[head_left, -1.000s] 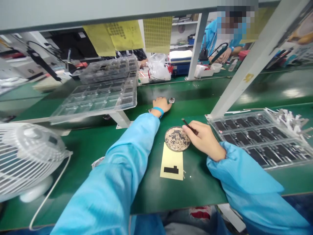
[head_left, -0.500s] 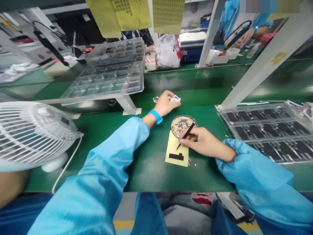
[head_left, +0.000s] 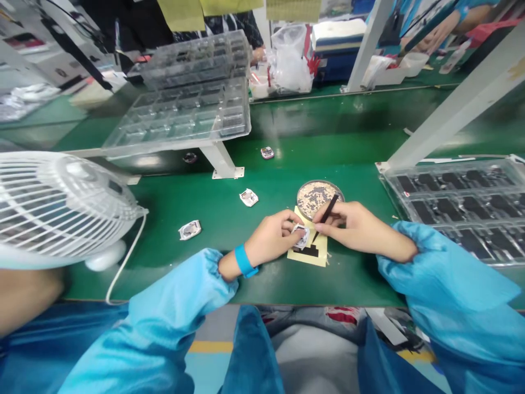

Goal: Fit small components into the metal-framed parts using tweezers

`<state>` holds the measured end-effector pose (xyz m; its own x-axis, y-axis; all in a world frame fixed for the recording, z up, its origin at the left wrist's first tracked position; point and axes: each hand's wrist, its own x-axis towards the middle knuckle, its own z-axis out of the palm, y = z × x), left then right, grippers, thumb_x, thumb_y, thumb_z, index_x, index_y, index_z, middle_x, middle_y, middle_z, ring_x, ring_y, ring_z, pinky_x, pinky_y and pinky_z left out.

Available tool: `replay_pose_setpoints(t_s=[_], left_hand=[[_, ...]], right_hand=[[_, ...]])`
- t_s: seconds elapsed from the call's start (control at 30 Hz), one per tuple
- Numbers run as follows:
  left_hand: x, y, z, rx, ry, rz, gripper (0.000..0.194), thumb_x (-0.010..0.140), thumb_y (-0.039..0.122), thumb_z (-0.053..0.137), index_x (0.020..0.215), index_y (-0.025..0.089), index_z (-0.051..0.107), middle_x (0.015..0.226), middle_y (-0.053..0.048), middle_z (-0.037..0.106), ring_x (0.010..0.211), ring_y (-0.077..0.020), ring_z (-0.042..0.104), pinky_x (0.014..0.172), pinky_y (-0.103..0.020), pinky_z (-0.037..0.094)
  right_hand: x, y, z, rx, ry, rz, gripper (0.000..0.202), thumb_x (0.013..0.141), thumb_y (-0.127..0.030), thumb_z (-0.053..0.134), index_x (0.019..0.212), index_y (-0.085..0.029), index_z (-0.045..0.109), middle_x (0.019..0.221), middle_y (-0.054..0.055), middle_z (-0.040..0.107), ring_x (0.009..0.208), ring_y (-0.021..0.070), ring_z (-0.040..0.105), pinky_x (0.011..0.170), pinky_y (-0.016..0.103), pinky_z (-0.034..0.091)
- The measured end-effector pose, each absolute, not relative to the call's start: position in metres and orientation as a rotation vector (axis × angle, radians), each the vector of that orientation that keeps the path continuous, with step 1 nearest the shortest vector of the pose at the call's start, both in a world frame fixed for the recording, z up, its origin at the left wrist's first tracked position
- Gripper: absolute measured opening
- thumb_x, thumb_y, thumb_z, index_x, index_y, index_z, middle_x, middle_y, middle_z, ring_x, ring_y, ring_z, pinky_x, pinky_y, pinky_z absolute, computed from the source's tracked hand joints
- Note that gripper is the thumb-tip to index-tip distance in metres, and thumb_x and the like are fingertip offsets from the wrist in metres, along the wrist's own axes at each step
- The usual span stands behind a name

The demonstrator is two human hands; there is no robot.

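Observation:
My left hand (head_left: 275, 236) is closed on a small white watch-like casing (head_left: 302, 236), held over the yellow paper sheet (head_left: 320, 258). Between the fingers of my right hand (head_left: 348, 224) is a pair of black tweezers (head_left: 327, 215), its tip pointing down close to the casing. On the sheet lies a black strip (head_left: 309, 251), partly hidden by the casing. Just behind my hands sits a round dish (head_left: 315, 194) of small dark and tan pieces. Similar white casings rest to the left, one nearer (head_left: 249, 197) and one farther out (head_left: 190, 230).
A white fan (head_left: 61, 208) stands at the left. Clear plastic trays (head_left: 197, 109) sit on a raised shelf, and a filled tray (head_left: 463, 202) lies at the right. Another small device (head_left: 267, 152) rests toward the back. A co-worker's hands (head_left: 435, 35) show across the bench.
My left hand has come nearer and down from the back of the bench, bringing the white casing over the yellow sheet beside the tweezers. The view has shifted, uncovering casings on the left.

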<state>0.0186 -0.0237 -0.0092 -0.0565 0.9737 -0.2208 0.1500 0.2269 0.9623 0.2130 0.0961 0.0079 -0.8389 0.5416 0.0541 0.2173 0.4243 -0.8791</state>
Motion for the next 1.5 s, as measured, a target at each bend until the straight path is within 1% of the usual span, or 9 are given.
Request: replay_pose_setpoints(t_s=[0.2,0.3,0.43,0.5,0.6,0.73,1.03,1.37,1.5], left_hand=[[0.018,-0.024,-0.011,1.089,1.451,1.006,0.023,0.082,0.031,0.073,0.096,0.019,0.058,0.074,-0.002,0.072,0.063,-0.015,0.071,0.055,-0.022,0.053],[0.019,-0.023,-0.008,1.016,1.453,1.045,0.02,0.082,0.026,0.073,0.092,0.018,0.057,0.072,0.0,0.072,0.06,-0.0136,0.07,0.053,-0.02,0.052],[0.02,-0.021,-0.003,0.965,1.472,1.089,0.017,0.082,0.021,0.071,0.091,0.018,0.057,0.069,0.001,0.071,0.057,-0.0107,0.067,0.05,-0.017,0.049],[0.019,-0.021,-0.002,0.946,1.466,1.103,0.016,0.082,0.02,0.071,0.091,0.018,0.058,0.068,0.002,0.071,0.056,-0.0104,0.067,0.05,-0.017,0.048],[0.019,-0.021,-0.003,0.921,1.448,1.118,0.016,0.082,0.018,0.07,0.092,0.017,0.059,0.067,0.002,0.071,0.057,-0.0114,0.069,0.052,-0.018,0.05],[0.018,-0.021,-0.005,0.903,1.439,1.13,0.017,0.081,0.017,0.071,0.093,0.018,0.059,0.07,0.0,0.073,0.061,-0.0141,0.072,0.057,-0.021,0.054],[0.018,-0.022,-0.009,0.917,1.423,1.128,0.02,0.083,0.022,0.07,0.097,0.018,0.057,0.072,-0.002,0.073,0.061,-0.0168,0.073,0.056,-0.024,0.055],[0.018,-0.022,-0.007,0.892,1.416,1.153,0.02,0.084,0.022,0.072,0.096,0.017,0.057,0.073,-0.002,0.074,0.061,-0.0158,0.073,0.057,-0.023,0.055],[0.019,-0.023,-0.006,0.879,1.35,1.224,0.026,0.084,0.03,0.075,0.098,0.016,0.058,0.076,-0.003,0.075,0.063,-0.0149,0.072,0.058,-0.022,0.055]], right_hand=[[0.214,0.092,0.022,-0.638,-2.285,1.421,0.02,0.088,-0.036,0.072,0.092,-0.017,0.072,0.076,0.003,0.071,0.061,0.0145,0.066,0.054,0.024,0.056],[0.216,0.088,0.033,-0.617,-2.162,1.328,0.018,0.087,-0.034,0.074,0.091,-0.018,0.071,0.08,0.005,0.073,0.068,0.0178,0.071,0.063,0.028,0.061],[0.215,0.084,0.034,-0.497,-2.169,0.971,0.005,0.089,-0.026,0.073,0.093,-0.022,0.073,0.093,0.005,0.076,0.084,0.0217,0.074,0.077,0.034,0.063],[0.215,0.084,0.03,-0.426,-2.219,0.874,0.007,0.09,-0.024,0.071,0.096,-0.025,0.074,0.095,0.004,0.076,0.089,0.0231,0.074,0.084,0.037,0.063],[0.215,0.084,0.024,-0.348,-2.251,0.849,0.013,0.091,-0.023,0.071,0.102,-0.027,0.074,0.099,0.003,0.076,0.093,0.0235,0.073,0.09,0.039,0.062],[0.216,0.084,0.022,-0.303,-2.255,0.827,0.017,0.091,-0.02,0.07,0.106,-0.028,0.073,0.1,0.002,0.076,0.094,0.0231,0.073,0.09,0.039,0.062],[0.215,0.082,0.023,-0.245,-2.268,0.832,0.022,0.091,-0.015,0.069,0.109,-0.029,0.072,0.101,0.002,0.075,0.094,0.0222,0.072,0.087,0.038,0.061],[0.213,0.08,0.022,-0.277,-2.29,0.816,0.019,0.093,-0.017,0.068,0.108,-0.028,0.07,0.101,0.003,0.075,0.095,0.0228,0.071,0.089,0.038,0.06],[0.213,0.081,0.025,-0.307,-2.227,0.838,0.016,0.089,-0.018,0.071,0.104,-0.025,0.071,0.098,0.004,0.075,0.092,0.0217,0.072,0.086,0.036,0.06]])
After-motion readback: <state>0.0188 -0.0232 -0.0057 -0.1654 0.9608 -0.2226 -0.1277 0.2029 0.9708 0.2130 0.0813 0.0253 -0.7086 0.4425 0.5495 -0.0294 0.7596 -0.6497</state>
